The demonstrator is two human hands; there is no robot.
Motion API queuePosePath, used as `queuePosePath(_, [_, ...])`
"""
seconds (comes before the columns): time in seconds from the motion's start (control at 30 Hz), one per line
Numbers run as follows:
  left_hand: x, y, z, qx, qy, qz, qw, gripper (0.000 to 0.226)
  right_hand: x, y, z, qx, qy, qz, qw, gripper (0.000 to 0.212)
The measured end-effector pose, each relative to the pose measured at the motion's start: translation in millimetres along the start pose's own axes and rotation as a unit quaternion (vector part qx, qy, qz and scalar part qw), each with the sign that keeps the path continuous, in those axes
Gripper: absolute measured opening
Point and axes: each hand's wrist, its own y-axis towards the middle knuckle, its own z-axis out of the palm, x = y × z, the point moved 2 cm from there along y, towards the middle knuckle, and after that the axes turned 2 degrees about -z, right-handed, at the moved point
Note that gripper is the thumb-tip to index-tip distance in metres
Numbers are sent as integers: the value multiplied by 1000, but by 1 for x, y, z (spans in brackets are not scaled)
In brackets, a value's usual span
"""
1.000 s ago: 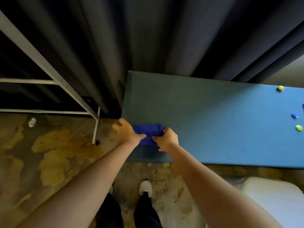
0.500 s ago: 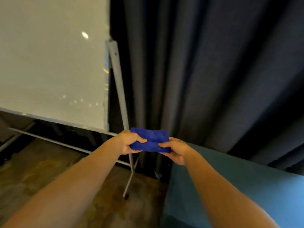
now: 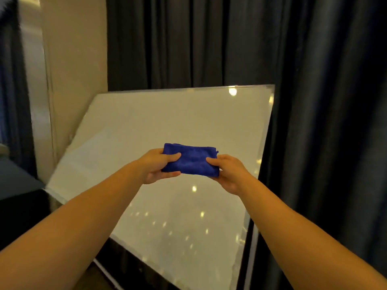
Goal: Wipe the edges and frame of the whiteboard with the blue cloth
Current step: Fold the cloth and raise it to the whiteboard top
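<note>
- We hold one folded, deep-blue cloth between our two bare hands, out in front of us and over the middle of the board's face as the head camera sees it; we cannot tell whether it touches the board.
- Our left hand is clamped on the cloth's left end, thumb on the near face and the other fingers wrapped behind.
- Our right hand pinches the cloth's right end, thumb lying on the near face and the fingers tucked under.
- One large, glossy white whiteboard with a thin pale metal frame stands tilted before us; many small spots of light reflect in its lower half and one bright spot near its top right corner.
- Dark grey pleated curtains hang behind and to the right of the board.
- A cream wall strip rises at the left.
- We see no box, bin or other holder here.
- Count: two hands, one cloth, one whiteboard.
</note>
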Motion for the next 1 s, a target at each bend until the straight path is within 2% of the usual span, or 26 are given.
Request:
queuePosePath(0.3, [-96, 154, -74, 11, 21, 96, 995, 23, 60, 168, 70, -23, -130, -134, 982, 15])
queuePosePath(0.53, [-158, 322, -96, 16, 47, 145, 988, 29, 96, 329, 99, -119, -220, -209, 945, 21])
queuePosePath(0.8, [-221, 473, -122, -62, 146, 256, 954, 41, 129, 476, 129, -228, -304, -281, 881, 22])
queuePosePath(1.0, [-254, 575, -140, -81, 187, 344, 917, 32, 142, 552, 152, -305, -376, -376, 790, 27])
